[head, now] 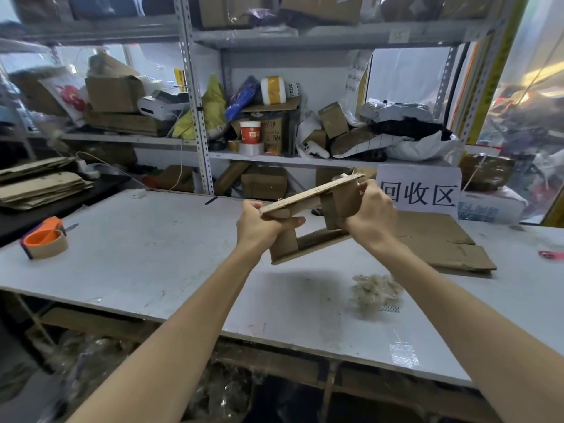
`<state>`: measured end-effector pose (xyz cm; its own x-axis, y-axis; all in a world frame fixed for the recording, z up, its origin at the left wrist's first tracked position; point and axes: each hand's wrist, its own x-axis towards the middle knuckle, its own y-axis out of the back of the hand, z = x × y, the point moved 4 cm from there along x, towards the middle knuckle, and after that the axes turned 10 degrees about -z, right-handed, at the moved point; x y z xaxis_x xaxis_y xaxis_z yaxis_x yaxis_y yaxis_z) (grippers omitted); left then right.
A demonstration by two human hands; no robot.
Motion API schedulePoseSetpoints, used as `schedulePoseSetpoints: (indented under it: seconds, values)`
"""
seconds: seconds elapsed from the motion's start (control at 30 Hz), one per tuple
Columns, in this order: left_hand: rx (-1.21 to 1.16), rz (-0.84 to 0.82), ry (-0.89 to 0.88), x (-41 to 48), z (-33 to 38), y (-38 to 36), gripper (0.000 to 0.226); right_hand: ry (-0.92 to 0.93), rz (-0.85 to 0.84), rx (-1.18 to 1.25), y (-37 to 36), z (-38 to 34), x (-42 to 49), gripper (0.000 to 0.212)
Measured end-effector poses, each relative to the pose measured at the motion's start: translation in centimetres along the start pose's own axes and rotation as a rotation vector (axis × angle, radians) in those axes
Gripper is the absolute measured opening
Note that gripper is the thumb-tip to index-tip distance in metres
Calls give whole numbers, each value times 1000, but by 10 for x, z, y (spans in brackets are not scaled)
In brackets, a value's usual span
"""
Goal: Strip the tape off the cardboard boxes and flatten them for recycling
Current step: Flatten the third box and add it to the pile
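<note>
I record left grip (259, 227) and right grip (372, 215) clenched on a brown corrugated cardboard box (338, 196) over scuffed white tabletop (152, 254); white sign (418, 181) reads 回收区.

I'm in a parcel stockroom: grey slotted-steel shelving (195, 102) crammed with brown cardboard boxes (114, 94), flattened brown cardboard sheets (442, 248) on my scuffed white table (137, 254), an orange tape dispenser (45, 241), a white recycling-area sign (418, 190).
</note>
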<state>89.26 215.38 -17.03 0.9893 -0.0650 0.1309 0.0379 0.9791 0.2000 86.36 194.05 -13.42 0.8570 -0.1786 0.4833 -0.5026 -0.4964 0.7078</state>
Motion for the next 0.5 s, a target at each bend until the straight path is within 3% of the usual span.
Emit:
schedulePoseSetpoints:
  seconds: [0.2,0.33,0.5]
  values:
    - [58,27,-1,9,3,1,65,90,-63,169,5,10,-1,71]
    - [-71,-186,0,8,3,7,78,66,-167,320,4,23,-3,68]
    - [-47,-311,-26,5,12,11,83,30,-205,413,1,39,-5,75]
